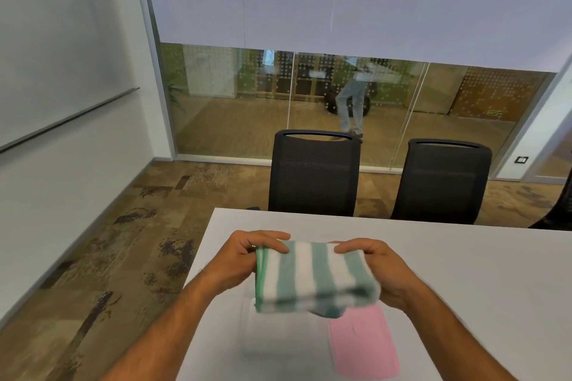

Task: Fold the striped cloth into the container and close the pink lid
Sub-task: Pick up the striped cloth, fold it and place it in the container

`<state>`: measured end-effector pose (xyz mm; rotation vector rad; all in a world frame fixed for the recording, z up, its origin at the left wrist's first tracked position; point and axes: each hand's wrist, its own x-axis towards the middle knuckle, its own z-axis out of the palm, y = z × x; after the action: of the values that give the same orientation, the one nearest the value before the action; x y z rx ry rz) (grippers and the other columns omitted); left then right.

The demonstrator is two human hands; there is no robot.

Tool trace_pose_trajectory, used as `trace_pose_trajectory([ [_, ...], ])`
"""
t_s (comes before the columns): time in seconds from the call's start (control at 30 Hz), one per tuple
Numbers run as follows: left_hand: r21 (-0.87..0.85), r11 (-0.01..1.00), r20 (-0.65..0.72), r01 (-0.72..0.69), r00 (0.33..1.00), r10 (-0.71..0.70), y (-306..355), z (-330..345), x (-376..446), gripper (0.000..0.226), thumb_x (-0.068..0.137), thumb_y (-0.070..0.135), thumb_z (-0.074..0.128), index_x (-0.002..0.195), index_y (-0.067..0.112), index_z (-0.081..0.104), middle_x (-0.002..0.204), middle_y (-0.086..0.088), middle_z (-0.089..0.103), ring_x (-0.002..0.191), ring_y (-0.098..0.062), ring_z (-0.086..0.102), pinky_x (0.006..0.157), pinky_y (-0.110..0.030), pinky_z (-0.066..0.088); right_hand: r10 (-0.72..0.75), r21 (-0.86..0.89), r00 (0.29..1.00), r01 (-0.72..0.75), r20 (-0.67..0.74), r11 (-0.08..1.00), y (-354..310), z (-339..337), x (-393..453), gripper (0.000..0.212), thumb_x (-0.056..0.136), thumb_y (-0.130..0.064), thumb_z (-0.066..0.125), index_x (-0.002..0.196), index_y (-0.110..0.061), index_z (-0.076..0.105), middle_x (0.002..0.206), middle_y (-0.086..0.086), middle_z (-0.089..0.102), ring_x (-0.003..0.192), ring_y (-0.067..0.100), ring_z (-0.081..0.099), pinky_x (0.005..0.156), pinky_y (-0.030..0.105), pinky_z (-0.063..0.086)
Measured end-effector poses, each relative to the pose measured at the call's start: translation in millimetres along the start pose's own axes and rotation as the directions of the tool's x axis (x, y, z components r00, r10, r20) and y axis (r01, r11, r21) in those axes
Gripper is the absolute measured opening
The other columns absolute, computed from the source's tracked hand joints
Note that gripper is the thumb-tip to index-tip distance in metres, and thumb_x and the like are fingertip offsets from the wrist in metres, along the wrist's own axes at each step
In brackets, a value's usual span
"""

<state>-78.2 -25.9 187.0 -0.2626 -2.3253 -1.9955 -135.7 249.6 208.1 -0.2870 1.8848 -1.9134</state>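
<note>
The green-and-white striped cloth (312,280) is folded into a thick rectangle and held in the air above the table. My left hand (244,260) grips its left end and my right hand (379,272) grips its right end. Directly below the cloth sits a clear, nearly see-through container (278,340), its far part hidden by the cloth. The pink lid (362,346) lies flat on the table right beside the container, on its right; its top edge is covered by the cloth.
The white table (464,288) stretches to the right and far side. Two black office chairs (314,176) (442,182) stand at its far edge. The table's left edge drops to patterned floor. A glass wall is behind.
</note>
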Motion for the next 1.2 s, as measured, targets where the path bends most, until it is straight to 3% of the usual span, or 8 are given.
trace_pose_trajectory([
  [0.17, -0.058, 0.998, 0.022, 0.039, 0.999, -0.038, 2.5, -4.2, -1.8, 0.049, 0.09, -0.018, 0.052, 0.072, 0.017, 0.081, 0.123, 0.005, 0.068, 0.117, -0.015, 0.061, 0.084, -0.032, 0.06, 0.099, -0.094, 0.993, -0.093, 0.062, 0.991, -6.4, -9.3, 0.2, 0.029, 0.094, 0.002, 0.055, 0.084, -0.009, 0.079, 0.094, -0.007, 0.074, 0.1, 0.03, 0.066, 0.068, 0.036, 0.06],
  [0.33, -0.077, 0.996, 0.032, 0.048, 0.998, -0.046, -1.1, -2.8, -0.9, 0.054, 0.092, -0.017, 0.049, 0.066, 0.019, 0.08, 0.119, 0.01, 0.069, 0.116, -0.014, 0.061, 0.084, -0.028, 0.058, 0.101, -0.053, 0.994, -0.099, 0.037, 0.994, -8.8, -7.9, 1.2, 0.024, 0.09, 0.001, 0.058, 0.078, -0.006, 0.077, 0.099, 0.002, 0.071, 0.101, 0.032, 0.066, 0.068, 0.035, 0.059],
  [0.5, -0.221, 0.973, 0.066, 0.071, 0.996, -0.058, -3.4, -1.0, -2.1, 0.034, 0.082, 0.006, 0.044, 0.079, 0.006, 0.078, 0.13, -0.001, 0.062, 0.12, -0.027, 0.057, 0.085, -0.033, 0.055, 0.094, 0.076, 0.992, -0.101, 0.086, 0.992, -4.1, -10.2, -3.2, 0.021, 0.074, -0.016, 0.07, 0.09, -0.003, 0.074, 0.105, 0.009, 0.067, 0.095, 0.026, 0.067, 0.065, 0.038, 0.058],
  [0.6, -0.288, 0.956, 0.081, 0.063, 0.996, -0.041, -3.3, 1.8, -4.8, 0.027, 0.077, 0.023, 0.059, 0.094, 0.011, 0.076, 0.134, -0.006, 0.057, 0.122, -0.028, 0.056, 0.09, -0.036, 0.054, 0.095, 0.002, 0.993, -0.095, 0.068, 0.995, 2.8, -7.7, -2.2, 0.026, 0.077, 0.008, 0.073, 0.097, -0.009, 0.071, 0.118, 0.017, 0.059, 0.11, 0.038, 0.061, 0.071, 0.042, 0.061],
  [0.7, -0.303, 0.94, 0.047, 0.157, 0.988, -0.15, -6.2, 8.5, -3.8, 0.062, 0.07, 0.033, 0.079, 0.128, 0.033, 0.058, 0.132, 0.001, 0.056, 0.121, -0.028, 0.057, 0.09, -0.035, 0.058, 0.072, 0.026, 0.996, -0.074, 0.057, 0.997, 8.5, -6.5, 0.2, 0.043, 0.076, 0.016, 0.07, 0.108, -0.013, 0.067, 0.123, 0.018, 0.055, 0.115, 0.042, 0.058, 0.082, 0.05, 0.06],
  [0.8, -0.368, 0.853, 0.036, 0.369, 0.923, -0.384, -13.3, 16.4, -4.7, 0.09, 0.063, 0.029, 0.089, 0.139, 0.04, 0.041, 0.129, -0.002, 0.058, 0.115, -0.026, 0.063, 0.082, -0.031, 0.061, 0.069, 0.076, 0.997, -0.072, 0.044, 0.995, 13.3, -6.7, 2.4, 0.062, 0.072, 0.015, 0.073, 0.122, -0.021, 0.062, 0.124, 0.014, 0.06, 0.116, 0.039, 0.06, 0.088, 0.052, 0.059],
  [0.93, -0.307, 0.793, 0.096, 0.526, 0.846, -0.524, -25.0, 18.7, -9.7, 0.095, 0.053, 0.033, 0.096, 0.135, 0.028, 0.047, 0.122, -0.006, 0.065, 0.11, -0.026, 0.066, 0.082, -0.036, 0.062, 0.126, 0.13, 0.992, -0.128, 0.022, 0.983, 24.2, -8.1, 6.2, 0.071, 0.071, 0.014, 0.076, 0.129, -0.023, 0.057, 0.123, 0.014, 0.065, 0.115, 0.04, 0.062, 0.092, 0.056, 0.056],
  [1.2, -0.241, 0.789, 0.063, 0.565, 0.821, -0.568, -38.0, 19.1, -14.7, 0.092, 0.069, 0.008, 0.085, 0.14, 0.034, 0.034, 0.127, -0.01, 0.053, 0.114, -0.032, 0.057, 0.092, -0.047, 0.058, 0.373, 0.186, 0.928, -0.37, 0.017, 0.91, 51.0, -7.2, 10.2, 0.049, 0.07, 0.003, 0.075, 0.117, 0.009, 0.065, 0.115, 0.024, 0.072, 0.106, 0.041, 0.069, 0.095, 0.049, 0.054],
])
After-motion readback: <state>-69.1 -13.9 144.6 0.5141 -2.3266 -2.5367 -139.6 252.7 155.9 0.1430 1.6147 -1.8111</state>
